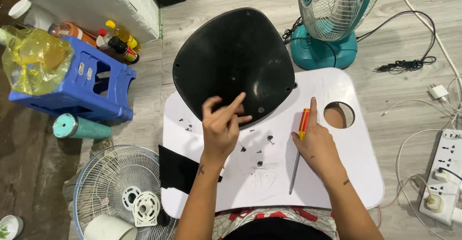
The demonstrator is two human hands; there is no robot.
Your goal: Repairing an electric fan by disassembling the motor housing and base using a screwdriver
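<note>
My left hand (222, 124) hovers over the near edge of a black rounded plastic cover (234, 59), fingers loosely curled with the index finger stretched toward it, holding nothing that I can see. My right hand (315, 141) rests on the white lap table (356, 172) and grips a screwdriver (300, 141) with a red and yellow handle, its steel shaft pointing back toward me. Several small dark screws (260, 149) lie scattered on the table between the two hands.
A teal standing fan (332, 14) stands behind the table. A fan grille (113, 192) with a white hub lies at lower left. A blue stool (82, 83), bottles, a teal cylinder (79, 127) sit left. A power strip (445, 175) and cables lie right.
</note>
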